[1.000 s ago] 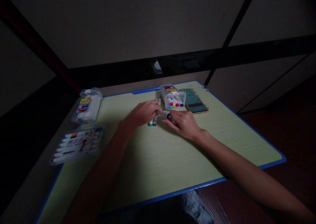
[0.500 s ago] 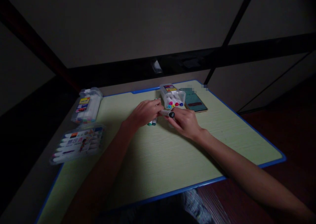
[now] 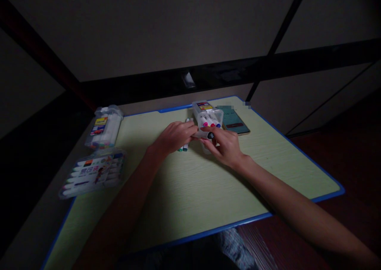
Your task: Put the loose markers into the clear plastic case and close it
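white marker (image 3: 202,134) — dark-ended, crosswise

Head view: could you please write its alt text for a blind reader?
A left hand and right hand hold a white marker above a pale table. Beyond them lie a clear case of markers and a phone; two more cases lie at left.

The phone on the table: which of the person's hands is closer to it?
Right. The right hand is just on the near side of the phone; the left hand is farther away, off to its left.
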`<state>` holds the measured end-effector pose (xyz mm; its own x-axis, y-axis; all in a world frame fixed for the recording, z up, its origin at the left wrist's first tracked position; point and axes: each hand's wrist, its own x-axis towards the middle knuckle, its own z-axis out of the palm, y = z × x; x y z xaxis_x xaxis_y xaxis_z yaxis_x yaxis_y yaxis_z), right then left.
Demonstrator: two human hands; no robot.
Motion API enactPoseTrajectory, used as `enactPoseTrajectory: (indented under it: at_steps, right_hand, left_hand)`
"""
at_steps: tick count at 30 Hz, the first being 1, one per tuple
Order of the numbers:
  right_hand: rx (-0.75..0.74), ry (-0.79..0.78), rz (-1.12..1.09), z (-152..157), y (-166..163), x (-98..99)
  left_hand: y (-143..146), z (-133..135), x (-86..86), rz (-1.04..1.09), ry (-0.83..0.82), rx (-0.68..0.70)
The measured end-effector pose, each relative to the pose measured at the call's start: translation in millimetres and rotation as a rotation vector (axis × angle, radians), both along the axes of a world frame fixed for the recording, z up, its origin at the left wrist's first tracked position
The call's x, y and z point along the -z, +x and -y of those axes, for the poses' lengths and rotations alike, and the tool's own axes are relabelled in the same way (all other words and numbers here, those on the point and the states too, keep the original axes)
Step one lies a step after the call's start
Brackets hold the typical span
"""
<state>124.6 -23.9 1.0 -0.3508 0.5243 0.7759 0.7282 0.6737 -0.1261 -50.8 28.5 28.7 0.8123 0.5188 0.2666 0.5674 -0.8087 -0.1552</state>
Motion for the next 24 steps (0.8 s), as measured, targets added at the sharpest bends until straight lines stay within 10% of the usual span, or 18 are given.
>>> enactPoseTrajectory:
  at_steps: [24]
  right_hand:
    - [-0.067,0.202,-0.030,1.7,2.0,-1.7]
  left_hand:
    - [1.0,-0.3,6.8,-0.011,-0.049,0.018]
